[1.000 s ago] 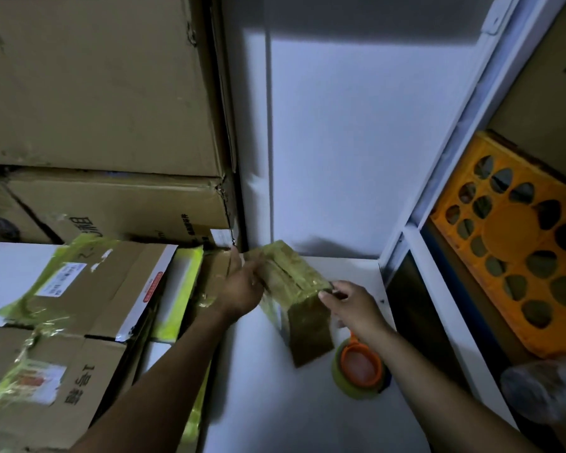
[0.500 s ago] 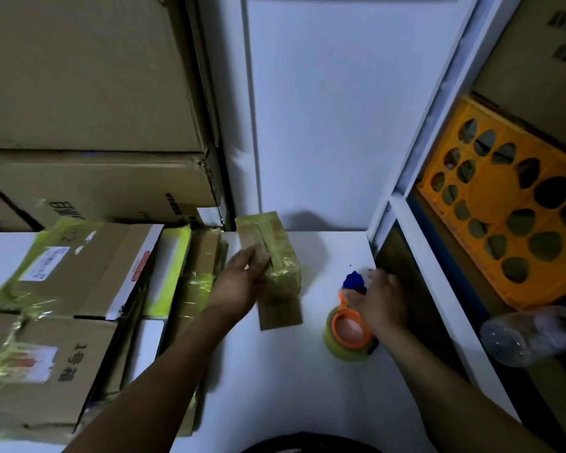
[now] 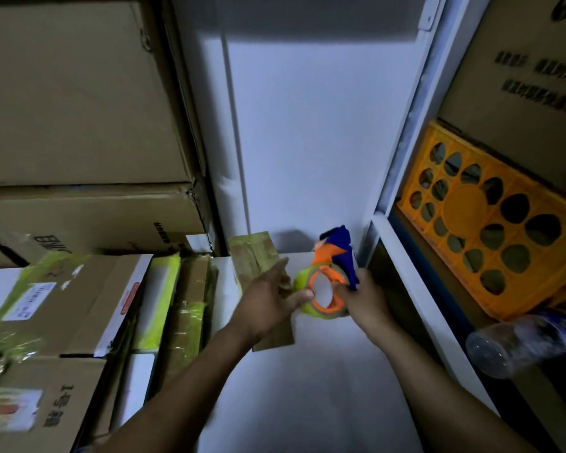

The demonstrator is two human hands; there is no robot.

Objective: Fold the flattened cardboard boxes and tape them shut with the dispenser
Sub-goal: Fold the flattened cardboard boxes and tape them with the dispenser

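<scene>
Centre of view, dispenser (image 3: 330, 271): orange frame with a blue top and a yellow-green tape roll, held between the two hands over the far part of the desk. I cannot tell whether the roll touches the surface.
Right hand (image 3: 366, 305): at 3 o'clock of the dispenser, fingers curled round its blue and orange body in a firm grip.
Left hand (image 3: 268, 299): at 9 o'clock of the dispenser, fingers stretched out straight and holding nothing. The thumb tip lies against the roll's orange rim.
Small box (image 3: 252, 253): brown cardboard wrapped in yellowish tape, lying on the desk at 9 o'clock of the dispenser and just beside it. The left hand covers its middle; one end shows at 12 o'clock of that hand, the other at 6.
Desk (image 3: 307, 387): white, running from the wall towards the viewer.
Taped boxes (image 3: 62, 295): a crowded pile with labels and yellow-green tape, at 9 o'clock of the small box.
Cartons (image 3: 79, 93): large and plain, stacked at 10 o'clock above the pile.
Wall (image 3: 307, 142): white, at 12 o'clock behind the desk.
Shelf post (image 3: 415, 125): white upright at 2 o'clock.
Crate (image 3: 490, 243): orange with round holes, at 3 o'clock on the shelving, tilted.
Bottle (image 3: 530, 341): clear plastic, lying at 4 o'clock below the crate.
</scene>
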